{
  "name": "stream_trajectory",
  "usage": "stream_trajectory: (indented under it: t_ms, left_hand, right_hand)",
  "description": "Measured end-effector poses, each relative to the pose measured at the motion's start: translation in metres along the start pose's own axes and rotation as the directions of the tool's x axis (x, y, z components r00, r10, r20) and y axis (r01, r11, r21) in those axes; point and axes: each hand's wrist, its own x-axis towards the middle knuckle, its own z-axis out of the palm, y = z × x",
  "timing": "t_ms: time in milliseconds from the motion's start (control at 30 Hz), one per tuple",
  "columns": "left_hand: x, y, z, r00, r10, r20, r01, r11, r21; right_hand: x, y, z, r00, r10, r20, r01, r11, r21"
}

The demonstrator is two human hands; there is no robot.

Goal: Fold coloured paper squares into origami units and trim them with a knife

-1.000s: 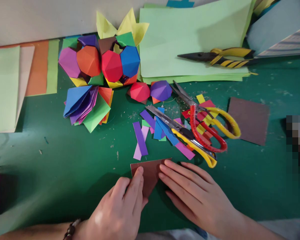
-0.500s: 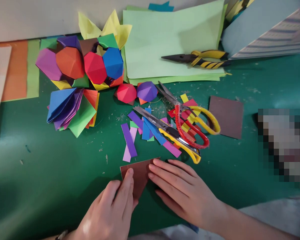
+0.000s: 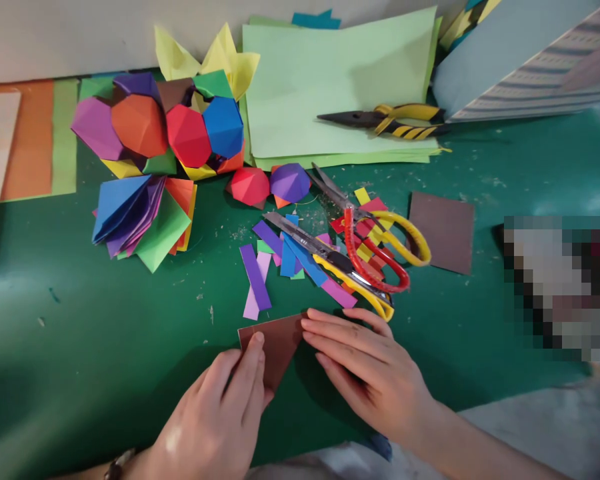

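Observation:
A folded piece of brown paper (image 3: pixel 283 343) lies at a slant on the green tabletop in front of me. My left hand (image 3: pixel 217 400) holds it down, the index fingertip on its face and the other fingers bent close together; the thumb is partly hidden. Along the paper's right edge, my right hand (image 3: pixel 365 363) lies with fingers stretched out, the tips touching near its upper right corner. Just beyond are paper strips (image 3: pixel 255 277), a yellow utility knife (image 3: pixel 337 267), and scissors (image 3: pixel 380 247) with red and yellow handles resting across the knife.
Faceted paper shapes (image 3: pixel 140 127) are clustered at the back left, with a fanned paper stack (image 3: pixel 153 223) before them. Pliers (image 3: pixel 385 120) rest on light green sheets (image 3: pixel 330 73). At right lie a brown square (image 3: pixel 443 230) and a blurred-out object (image 3: pixel 555 280).
My right hand's fingers have slid slightly up along the paper's right edge, toward its upper corner. My left hand stays on the paper. The whole view has shifted a little.

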Motion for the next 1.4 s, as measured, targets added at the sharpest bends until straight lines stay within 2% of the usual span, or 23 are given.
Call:
stream_trajectory:
  t_ms: [167, 300, 400, 467, 633, 1033, 1400]
  left_hand:
    - [0.0, -0.001, -0.001, 1.0, 0.017, 0.012, -0.017, 1.0, 0.001]
    - [-0.002, -0.001, -0.002, 0.999, 0.013, 0.047, -0.015, 0.999, 0.031]
    - [0.0, -0.002, -0.003, 0.998, 0.021, 0.06, -0.024, 0.999, 0.036]
    - [0.001, -0.002, -0.003, 0.998, 0.031, 0.047, -0.033, 0.999, 0.031]
    - [0.0, -0.002, -0.002, 0.999, 0.012, 0.049, -0.012, 1.0, -0.002]
    - [0.0, -0.001, -0.003, 0.997, 0.036, 0.067, -0.039, 0.998, 0.046]
    - [0.003, -0.002, -0.011, 0.988, 0.033, 0.15, -0.037, 0.999, 0.02]
  right_hand:
    - [0.001, 0.002, -0.007, 0.999, -0.01, -0.041, 0.009, 1.0, -0.008]
    - [0.015, 0.003, -0.021, 0.991, -0.068, -0.114, 0.048, 0.983, -0.175]
    - [0.027, 0.009, -0.02, 0.989, -0.137, -0.062, 0.11, 0.941, -0.321]
    - [0.032, 0.013, -0.015, 0.983, -0.182, -0.002, 0.17, 0.922, -0.349]
    - [0.029, 0.018, -0.002, 0.967, -0.252, 0.018, 0.244, 0.911, -0.333]
    - [0.022, 0.015, 0.001, 0.949, -0.309, 0.059, 0.313, 0.914, -0.257]
    - [0.013, -0.006, 0.013, 0.932, -0.339, 0.124, 0.354, 0.926, -0.127]
